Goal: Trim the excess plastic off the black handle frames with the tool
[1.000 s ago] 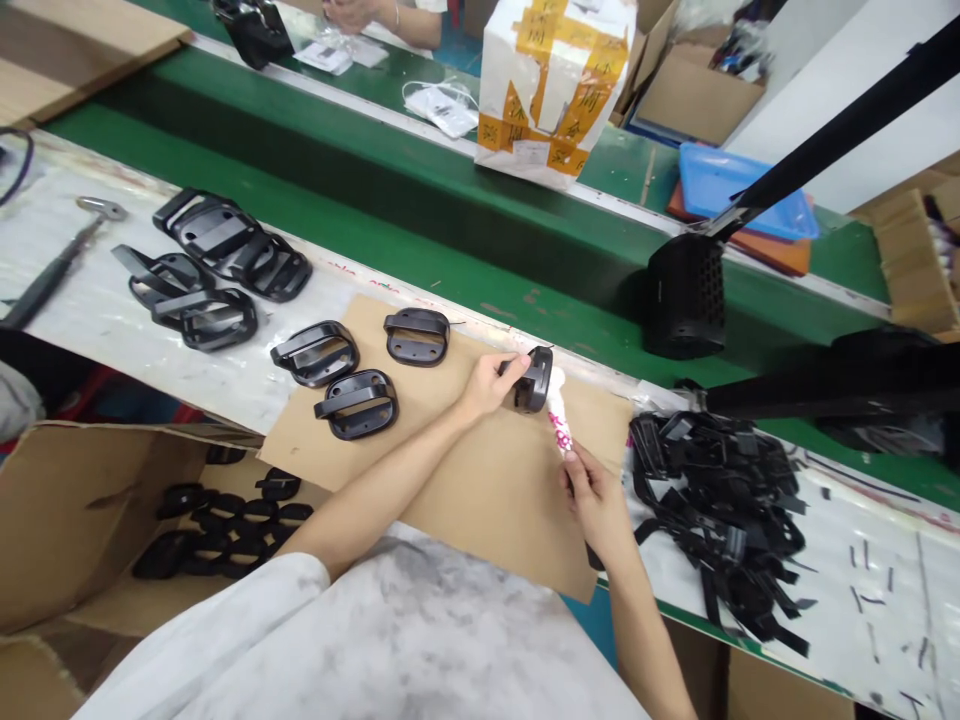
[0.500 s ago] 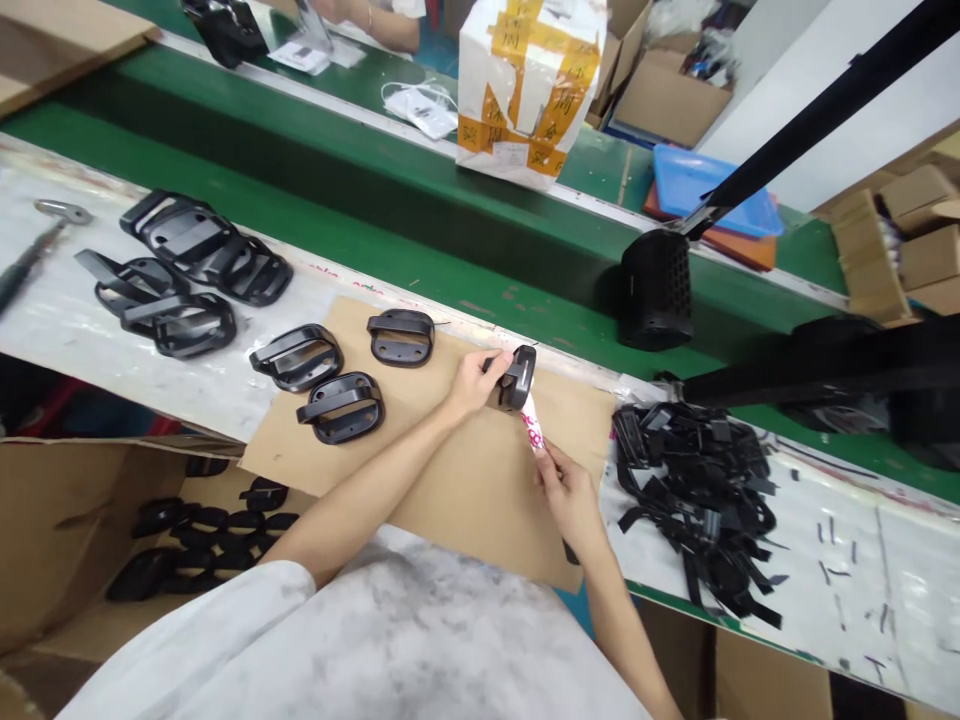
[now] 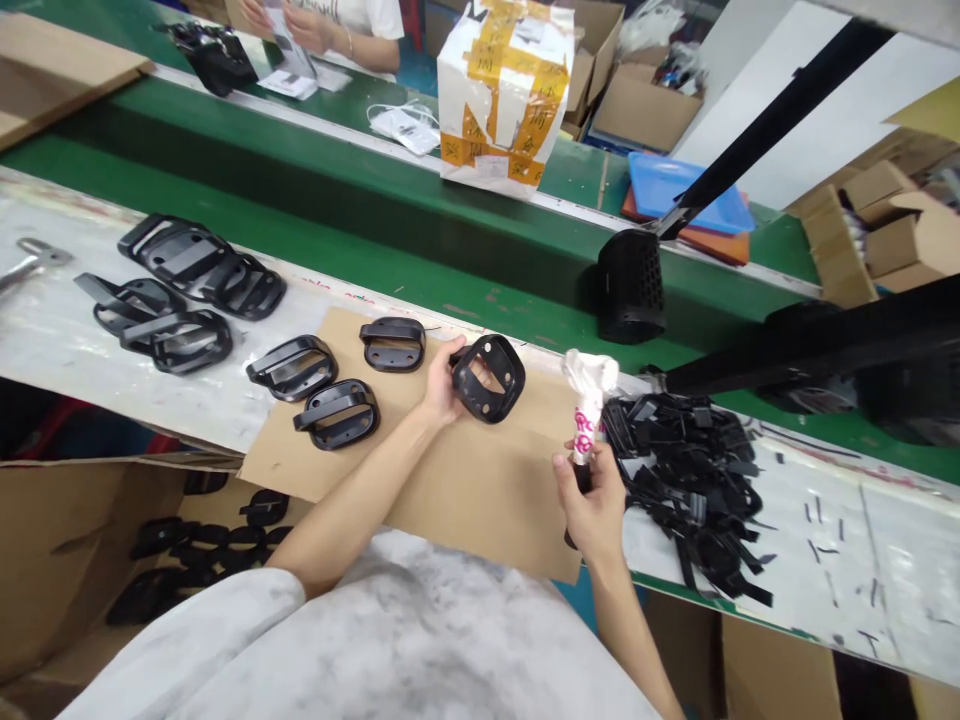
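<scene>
**Both hands busy over the cardboard sheet**

L hand (image 3: 441, 392) grips a black oval plastic frame w/ open centre (image 3: 488, 378), fingers closed on its left edge, frame tilted up off the flat brown cardboard sheet (image 3: 480, 495). R hand (image 3: 592, 503) is closed round the lower end of a white cloth-wrapped stick w/ pink print (image 3: 589, 410), held upright, bunched cloth tip on top, well apart from the frame at its 3 o'clock.

At the frame's 9 o'clock, 3 black plastic handle pieces (image 3: 335, 412) lie on the cardboard. Further out at 9–10 o'clock, more black frames (image 3: 180, 290) sit stacked on the white bench top (image 3: 67, 330). At the stick's 4 o'clock, just beside the R hand: heap of black plastic strips (image 3: 697, 480). At 12 o'clock, past the green conveyor belt (image 3: 375, 230), a white parcel w/ orange tape (image 3: 502, 95). Another person's hands (image 3: 296, 20) work at 11 o'clock, far side.
</scene>
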